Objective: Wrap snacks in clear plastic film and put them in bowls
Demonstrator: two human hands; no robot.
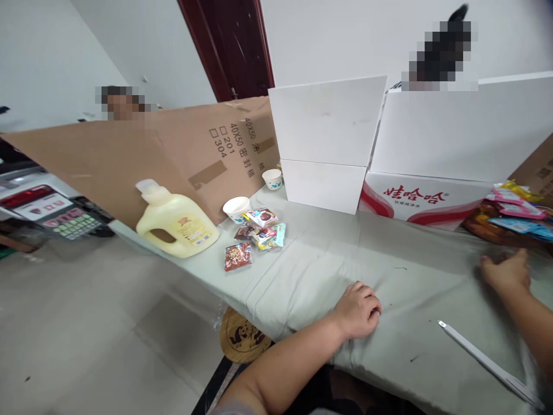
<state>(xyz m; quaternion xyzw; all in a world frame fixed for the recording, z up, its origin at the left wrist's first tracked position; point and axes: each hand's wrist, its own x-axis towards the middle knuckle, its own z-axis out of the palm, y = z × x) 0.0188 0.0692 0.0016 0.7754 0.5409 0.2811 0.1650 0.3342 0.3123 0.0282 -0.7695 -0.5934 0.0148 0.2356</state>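
Observation:
My left hand (358, 309) rests on the cloth near the table's front edge, its fingers curled in and nothing seen in them. Over at the right, my right hand (508, 272) is just in front of a brown tray (477, 223) heaped with snack packets (521, 210) in pink, yellow and blue. Its thumb and fingers are apart and slightly blurred, with no held thing showing. Between my forearms and the right edge lies a long, slim white pen-like tool (486, 362).
Several small snack packets (237, 256) lie by a paper cup (237, 209); another paper cup (272, 179) stands farther back. A yellow jug (179, 222) is at the left edge. Cardboard (173, 153), white panels (326, 124) and a white-red box (425, 199) line the back; two people are beyond.

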